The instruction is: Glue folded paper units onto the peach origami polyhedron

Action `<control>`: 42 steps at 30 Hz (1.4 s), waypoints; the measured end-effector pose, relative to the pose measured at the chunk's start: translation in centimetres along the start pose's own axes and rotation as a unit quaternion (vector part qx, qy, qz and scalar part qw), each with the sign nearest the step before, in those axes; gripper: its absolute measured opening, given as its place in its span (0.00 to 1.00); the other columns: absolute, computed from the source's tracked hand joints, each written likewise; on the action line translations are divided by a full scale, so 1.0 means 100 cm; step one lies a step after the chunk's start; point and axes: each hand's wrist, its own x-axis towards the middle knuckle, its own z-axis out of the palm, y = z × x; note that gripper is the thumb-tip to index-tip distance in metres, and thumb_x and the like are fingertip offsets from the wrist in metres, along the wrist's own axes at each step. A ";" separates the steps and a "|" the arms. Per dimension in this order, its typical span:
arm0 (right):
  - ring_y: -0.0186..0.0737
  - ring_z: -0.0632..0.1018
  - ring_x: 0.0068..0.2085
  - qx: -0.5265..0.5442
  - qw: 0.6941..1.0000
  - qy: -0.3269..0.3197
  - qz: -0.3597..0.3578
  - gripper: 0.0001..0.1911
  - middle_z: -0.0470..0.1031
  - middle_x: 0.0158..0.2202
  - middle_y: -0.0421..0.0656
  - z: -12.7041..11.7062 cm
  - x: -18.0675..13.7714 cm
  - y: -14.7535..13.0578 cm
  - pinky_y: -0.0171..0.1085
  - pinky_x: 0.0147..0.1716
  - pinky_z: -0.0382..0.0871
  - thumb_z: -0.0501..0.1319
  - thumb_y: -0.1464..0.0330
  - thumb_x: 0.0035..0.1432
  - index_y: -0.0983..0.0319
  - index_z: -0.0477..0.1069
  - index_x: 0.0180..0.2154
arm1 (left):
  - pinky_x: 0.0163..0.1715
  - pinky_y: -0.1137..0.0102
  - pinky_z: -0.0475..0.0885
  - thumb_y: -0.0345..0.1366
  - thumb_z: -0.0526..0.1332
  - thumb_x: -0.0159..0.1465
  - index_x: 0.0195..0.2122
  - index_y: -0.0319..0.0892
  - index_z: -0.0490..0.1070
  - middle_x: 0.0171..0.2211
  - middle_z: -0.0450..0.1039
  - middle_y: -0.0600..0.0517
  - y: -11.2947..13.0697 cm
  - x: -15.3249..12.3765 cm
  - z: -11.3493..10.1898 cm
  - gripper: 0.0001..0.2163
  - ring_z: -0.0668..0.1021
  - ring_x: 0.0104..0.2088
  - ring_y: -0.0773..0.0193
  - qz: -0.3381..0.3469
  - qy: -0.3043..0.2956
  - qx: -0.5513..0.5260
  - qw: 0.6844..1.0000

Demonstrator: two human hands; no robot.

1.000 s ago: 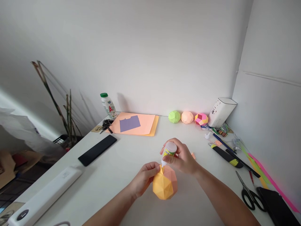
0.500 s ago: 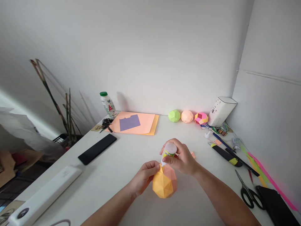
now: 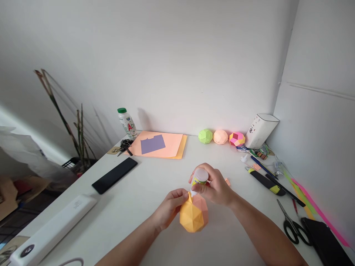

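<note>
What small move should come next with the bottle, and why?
Probably a light squeeze of the small bottle: the right hand holds it nozzle-down close by the raised yellow flap of the paper ball, which the left hand steadies.

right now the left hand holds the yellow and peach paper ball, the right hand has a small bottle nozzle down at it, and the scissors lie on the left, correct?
Not quite: the head view shows the scissors on the right side of the table. The rest holds: left hand on the paper ball, right hand with the bottle nozzle down at it.
</note>
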 end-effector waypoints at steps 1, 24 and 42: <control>0.34 0.68 0.28 -0.003 1.000 0.000 -0.001 0.20 0.71 0.32 0.41 0.000 0.000 0.000 0.33 0.25 0.62 0.67 0.54 0.48 0.60 0.65 0.35 | 0.32 0.70 0.64 0.45 0.66 0.55 0.32 0.37 0.74 0.31 0.75 0.47 0.000 0.000 0.000 0.14 0.73 0.30 0.63 0.000 0.001 0.000 1.000; 0.38 0.71 0.33 0.051 0.997 0.010 0.061 0.21 0.68 0.29 0.38 -0.001 0.006 0.005 0.36 0.31 0.66 0.68 0.54 0.47 0.60 0.64 0.35 | 0.25 0.74 0.56 0.44 0.68 0.51 0.22 0.38 0.67 0.20 0.67 0.55 0.002 0.000 0.004 0.15 0.65 0.21 0.71 -0.008 0.031 0.002 0.999; 0.35 0.72 0.29 0.120 0.983 0.067 0.126 0.19 0.75 0.32 0.43 -0.003 0.012 0.007 0.33 0.24 0.60 0.64 0.55 0.51 0.61 0.64 0.36 | 0.26 0.73 0.57 0.43 0.68 0.51 0.22 0.38 0.70 0.21 0.68 0.53 0.002 -0.001 0.001 0.13 0.66 0.22 0.69 -0.005 0.003 0.012 1.000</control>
